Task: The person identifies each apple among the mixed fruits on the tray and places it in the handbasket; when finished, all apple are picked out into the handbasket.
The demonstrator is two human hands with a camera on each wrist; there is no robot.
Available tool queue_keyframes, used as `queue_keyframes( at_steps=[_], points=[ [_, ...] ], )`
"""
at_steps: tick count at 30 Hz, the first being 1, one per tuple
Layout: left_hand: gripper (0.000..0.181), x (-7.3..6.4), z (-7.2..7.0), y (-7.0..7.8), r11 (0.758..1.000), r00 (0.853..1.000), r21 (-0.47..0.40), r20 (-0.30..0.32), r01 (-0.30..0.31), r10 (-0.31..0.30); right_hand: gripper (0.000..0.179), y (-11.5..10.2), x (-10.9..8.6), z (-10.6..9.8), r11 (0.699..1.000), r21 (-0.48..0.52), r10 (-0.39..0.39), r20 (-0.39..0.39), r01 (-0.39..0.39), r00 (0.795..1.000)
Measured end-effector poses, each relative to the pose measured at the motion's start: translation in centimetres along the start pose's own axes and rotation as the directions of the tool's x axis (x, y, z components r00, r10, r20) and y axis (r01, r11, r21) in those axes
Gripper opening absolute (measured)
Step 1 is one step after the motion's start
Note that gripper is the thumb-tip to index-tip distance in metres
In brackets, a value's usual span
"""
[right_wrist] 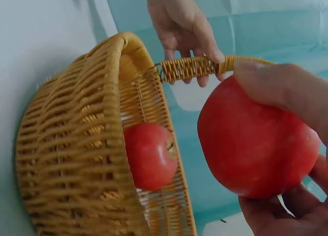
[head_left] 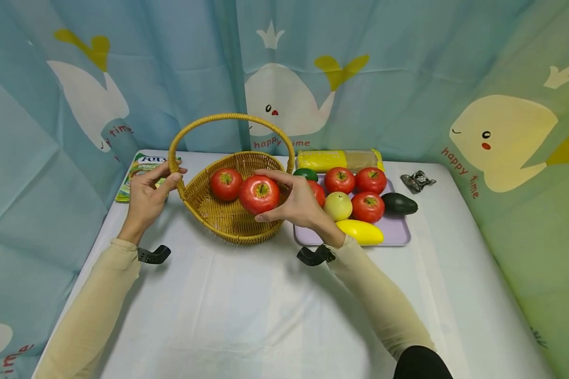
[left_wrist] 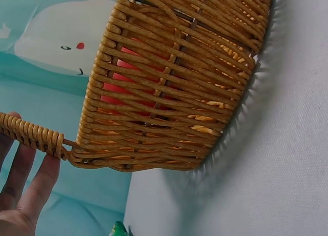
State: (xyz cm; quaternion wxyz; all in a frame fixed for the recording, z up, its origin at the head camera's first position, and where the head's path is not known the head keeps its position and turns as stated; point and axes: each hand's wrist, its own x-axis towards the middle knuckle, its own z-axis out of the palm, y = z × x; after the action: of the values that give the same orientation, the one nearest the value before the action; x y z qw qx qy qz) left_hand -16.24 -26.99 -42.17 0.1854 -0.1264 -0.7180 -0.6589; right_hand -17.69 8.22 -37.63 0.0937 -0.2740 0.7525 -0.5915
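Note:
My left hand (head_left: 146,196) holds the base of the handle (head_left: 173,152) of a yellow-brown wicker basket (head_left: 239,238), thumb on one side and fingers on the other. Inside the basket lies a red apple (head_left: 226,184), also visible in the right wrist view, and through the weave in the left wrist view as a patch of red. Above the basket's right part, my right hand (head_left: 296,201) grips a second red apple (right_wrist: 256,138) between thumb and fingers. That apple is clear of the one below it, its stem end facing up in the head view.
Right of the basket, a lilac tray (head_left: 398,238) bears several red apples (head_left: 340,180), a pale green round fruit (head_left: 338,206), a yellow fruit (head_left: 360,232) and a dark avocado-like fruit (head_left: 398,203). Behind it lies a yellow packet (head_left: 340,160). A green packet (head_left: 137,176) sits far left; a crumpled black item (head_left: 417,181), far right.

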Motion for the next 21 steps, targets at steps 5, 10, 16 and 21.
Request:
queue_keyframes(
  at_steps=[5, 10, 16, 21],
  points=[
    [0.034, 0.0, 0.0, 0.0, 1.000, 1.000, 0.005, -0.003, 0.003, -0.003, 0.085, 0.2, 1.1, 0.7, 0.999, 0.040, 0.024, -0.006, -0.024, 1.000],
    [0.034, 0.0, 0.1, 0.1, 1.000, 1.000, 0.017, -0.002, 0.003, -0.003, 0.086, 0.4, 2.2, 0.9, 0.998, 0.055, 0.006, -0.031, -0.005, 0.999],
    [0.034, 0.1, 0.0, 0.0, 1.000, 1.000, 0.000, -0.002, -0.003, 0.003, 0.089, 0.8, 3.6, 0.9, 0.999, 0.012, 0.052, -0.082, -0.051, 0.995],
    [0.033, 0.1, 0.0, -0.1, 1.000, 1.000, -0.013, -0.003, -0.009, 0.009, 0.090, 0.9, 4.4, 1.4, 0.997, -0.031, 0.061, -0.113, -0.065, 0.992]
  ],
)
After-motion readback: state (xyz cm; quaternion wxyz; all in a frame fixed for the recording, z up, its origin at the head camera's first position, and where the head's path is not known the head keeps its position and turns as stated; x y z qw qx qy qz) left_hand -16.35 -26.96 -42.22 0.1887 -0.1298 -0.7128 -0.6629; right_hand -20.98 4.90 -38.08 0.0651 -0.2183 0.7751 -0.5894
